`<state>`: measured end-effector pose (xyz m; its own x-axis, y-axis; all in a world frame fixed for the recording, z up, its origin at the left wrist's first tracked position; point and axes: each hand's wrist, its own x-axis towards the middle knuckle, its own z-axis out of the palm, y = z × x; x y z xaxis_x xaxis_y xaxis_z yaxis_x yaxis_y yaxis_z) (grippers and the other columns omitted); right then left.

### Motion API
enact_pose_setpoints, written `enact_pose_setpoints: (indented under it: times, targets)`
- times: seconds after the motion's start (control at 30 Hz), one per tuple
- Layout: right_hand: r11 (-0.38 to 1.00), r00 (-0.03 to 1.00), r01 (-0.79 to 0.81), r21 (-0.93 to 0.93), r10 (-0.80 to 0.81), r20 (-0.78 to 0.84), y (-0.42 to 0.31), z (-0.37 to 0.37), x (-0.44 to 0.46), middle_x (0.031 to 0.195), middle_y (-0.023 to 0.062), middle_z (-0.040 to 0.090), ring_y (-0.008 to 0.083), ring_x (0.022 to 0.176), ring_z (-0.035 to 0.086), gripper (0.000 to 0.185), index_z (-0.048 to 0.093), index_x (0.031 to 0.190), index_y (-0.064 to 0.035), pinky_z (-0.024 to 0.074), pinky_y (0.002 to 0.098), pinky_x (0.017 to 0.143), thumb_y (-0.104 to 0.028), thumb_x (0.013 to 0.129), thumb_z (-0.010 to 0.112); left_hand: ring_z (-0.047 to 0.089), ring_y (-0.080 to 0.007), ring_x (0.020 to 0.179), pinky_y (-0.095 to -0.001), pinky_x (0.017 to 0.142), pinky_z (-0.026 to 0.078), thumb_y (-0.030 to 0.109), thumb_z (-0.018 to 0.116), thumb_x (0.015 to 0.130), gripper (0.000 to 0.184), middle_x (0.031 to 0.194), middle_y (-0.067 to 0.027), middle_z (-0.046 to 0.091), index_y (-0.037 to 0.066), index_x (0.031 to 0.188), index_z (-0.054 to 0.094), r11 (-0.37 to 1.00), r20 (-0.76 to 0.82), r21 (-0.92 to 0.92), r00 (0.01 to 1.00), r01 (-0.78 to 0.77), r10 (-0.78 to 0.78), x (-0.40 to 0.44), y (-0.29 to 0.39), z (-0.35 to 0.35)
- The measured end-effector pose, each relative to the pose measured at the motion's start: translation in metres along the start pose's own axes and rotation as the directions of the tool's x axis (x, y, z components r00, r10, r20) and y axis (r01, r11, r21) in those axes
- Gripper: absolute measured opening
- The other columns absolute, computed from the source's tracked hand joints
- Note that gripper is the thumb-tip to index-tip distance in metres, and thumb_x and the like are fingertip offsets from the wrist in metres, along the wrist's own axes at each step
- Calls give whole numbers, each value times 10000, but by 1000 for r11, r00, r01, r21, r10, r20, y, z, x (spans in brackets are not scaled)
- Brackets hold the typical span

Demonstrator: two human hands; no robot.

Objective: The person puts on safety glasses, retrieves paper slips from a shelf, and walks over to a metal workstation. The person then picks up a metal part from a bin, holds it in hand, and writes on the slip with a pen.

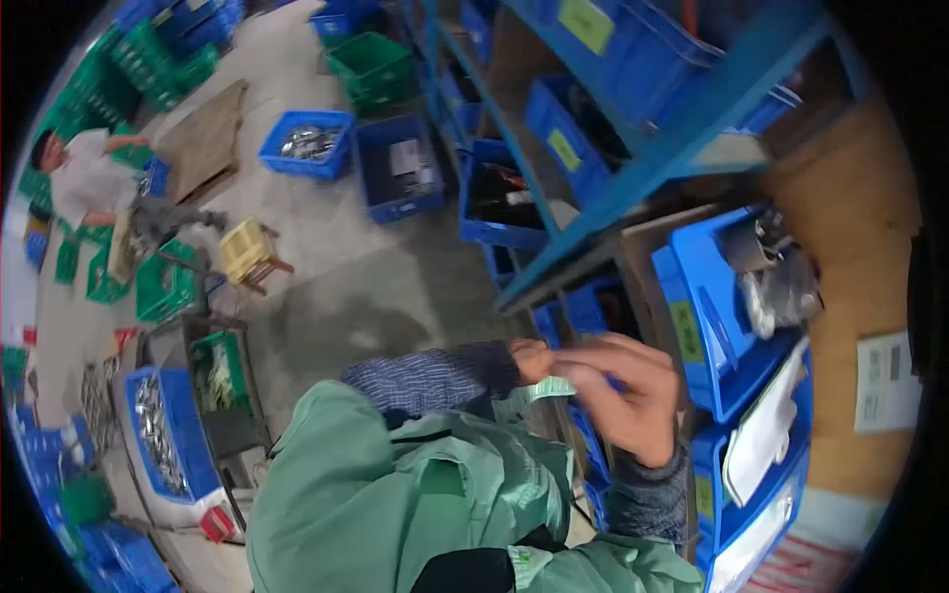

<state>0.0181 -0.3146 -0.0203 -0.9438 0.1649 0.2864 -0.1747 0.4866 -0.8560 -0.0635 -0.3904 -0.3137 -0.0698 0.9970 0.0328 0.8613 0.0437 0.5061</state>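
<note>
My left hand reaches in from the left in a dark knitted sleeve, its fingers curled closed. Whatever it may hold is too small or hidden to make out. My right hand is beside it, smeared by motion, with bent fingers pointing toward the left hand. Whether the two hands touch, I cannot tell. A pale green jacket covers my body below them. Right of my right hand, blue bins stand on a shelf, one with bagged metal parts and another with white sheets.
A blue metal rack with bins rises ahead. On the floor stand a blue crate of metal parts, a green crate and a yellow stool. Another person works at far left. A blue bin of parts is nearer.
</note>
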Motion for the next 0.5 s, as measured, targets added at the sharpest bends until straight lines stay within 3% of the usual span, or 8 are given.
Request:
enact_pose_setpoints:
  times: [0.03, 0.07, 0.17, 0.2, 0.23, 0.3, 0.4, 0.5]
  targets:
    - [998, 982, 32, 53, -42, 185, 8, 30, 28, 895, 148, 710, 267, 778, 688, 139, 729, 959, -3, 533, 323, 691, -80, 846, 708, 660, -243, 948, -369, 780, 529, 290, 499, 985, 290, 1074, -105, 687, 106, 984, 723, 999, 19, 11, 999, 37, -38, 1, -4, 4]
    - [966, 955, 95, 241, -156, 251, 20, 69, 48, 947, 131, 713, 240, 824, 687, 181, 716, 1050, -12, 527, 313, 714, -78, 892, 657, 661, -247, 946, -372, 779, 529, 291, 503, 981, 289, 1068, -108, 688, 104, 981, 723, 997, 36, 25, 997, 72, -73, -1, -8, 7]
    - [855, 810, 221, 468, -429, 400, 22, 175, 56, 1233, 188, 627, 358, 1048, 637, 472, 565, 1317, -57, 500, 423, 917, -257, 904, 671, 663, -258, 939, -383, 778, 529, 293, 514, 968, 286, 1049, -116, 689, 99, 972, 724, 984, 55, 12, 982, 179, -179, -1, -25, 20]
    - [938, 571, 152, 311, -340, 748, 5, 176, 47, 1204, 170, 646, 336, 1071, 630, 400, 600, 1265, -56, 488, 404, 935, -306, 952, 595, 664, -262, 936, -387, 778, 529, 293, 518, 964, 285, 1042, -118, 690, 97, 969, 725, 978, 65, 9, 976, 208, -208, 0, -29, 25]
    - [854, 314, -96, 512, -462, 829, 19, 200, 32, 1146, 154, 671, 319, 1046, 637, 372, 638, 1196, -44, 494, 387, 906, -331, 991, 519, 664, -265, 934, -390, 778, 529, 294, 522, 960, 285, 1036, -121, 690, 95, 967, 725, 972, 67, 6, 970, 235, -235, 0, -36, 28]
    - [676, 395, -42, 736, -665, 634, 41, 205, 15, 1077, 140, 689, 281, 998, 646, 361, 668, 1121, -29, 495, 367, 876, -328, 1002, 503, 666, -273, 929, -397, 777, 529, 295, 529, 952, 283, 1023, -126, 691, 92, 961, 726, 957, 81, -2, 954, 291, -290, -1, -47, 35]
    - [765, 255, -371, 527, -462, 849, 31, 166, 28, 1062, 144, 688, 251, 967, 640, 385, 663, 1112, -15, 493, 362, 852, -353, 1001, 516, 668, -284, 922, -408, 776, 528, 297, 540, 939, 282, 1004, -134, 693, 87, 952, 727, 934, 107, -16, 930, 356, -353, 2, -61, 45]
    - [726, 203, -352, 590, -557, 806, 31, 167, 37, 1064, 112, 675, 200, 958, 632, 354, 647, 1138, -9, 497, 339, 853, -319, 976, 594, 670, -295, 915, -419, 775, 528, 299, 551, 927, 281, 985, -142, 694, 81, 944, 728, 894, 96, -40, 892, 447, -442, -5, -71, 58]
